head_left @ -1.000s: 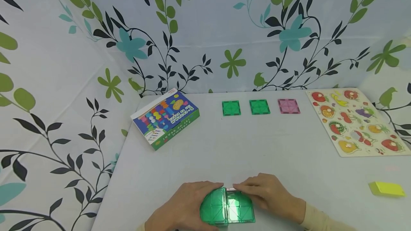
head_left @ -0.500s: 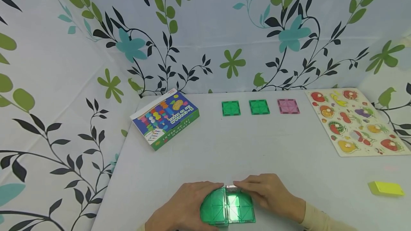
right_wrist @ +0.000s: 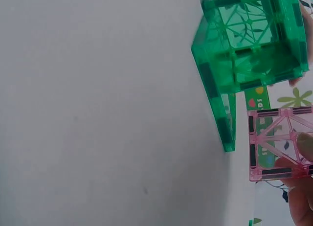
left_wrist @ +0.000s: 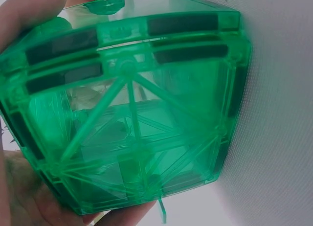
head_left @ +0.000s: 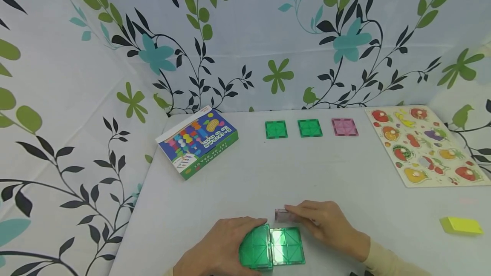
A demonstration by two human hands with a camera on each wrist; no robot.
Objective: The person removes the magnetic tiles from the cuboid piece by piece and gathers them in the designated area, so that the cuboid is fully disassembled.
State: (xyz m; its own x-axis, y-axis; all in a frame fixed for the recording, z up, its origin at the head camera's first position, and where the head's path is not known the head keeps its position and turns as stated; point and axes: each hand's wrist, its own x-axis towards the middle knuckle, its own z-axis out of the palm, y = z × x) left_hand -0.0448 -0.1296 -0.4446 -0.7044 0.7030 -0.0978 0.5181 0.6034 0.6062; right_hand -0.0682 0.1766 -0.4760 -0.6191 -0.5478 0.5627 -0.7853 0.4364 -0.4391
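My left hand [head_left: 222, 246] curls around a boxlike build of translucent green magnetic tiles [left_wrist: 132, 133] standing on the table. A flat green square tile [head_left: 287, 246] lies against the build's right side. Between thumb and fingers, my right hand [head_left: 326, 225] pinches a pink square magnetic tile [right_wrist: 274, 143]. It is held upright just beyond the flat green tile, with a gap between them. In the right wrist view, the green build [right_wrist: 254, 45] shows an open side, and the pink tile's far part is out of frame.
Two green tiles [head_left: 276, 129] and a pink tile [head_left: 345, 127] lie in a row at the back. A picture box [head_left: 199, 142] is at back left. A fruit puzzle board [head_left: 426, 146] and a yellow block [head_left: 462, 226] are on the right.
My right hand has moved away from the green build, slightly up and right in the head view, bringing the pink tile off the flat green tile's far edge. My left hand stays put.
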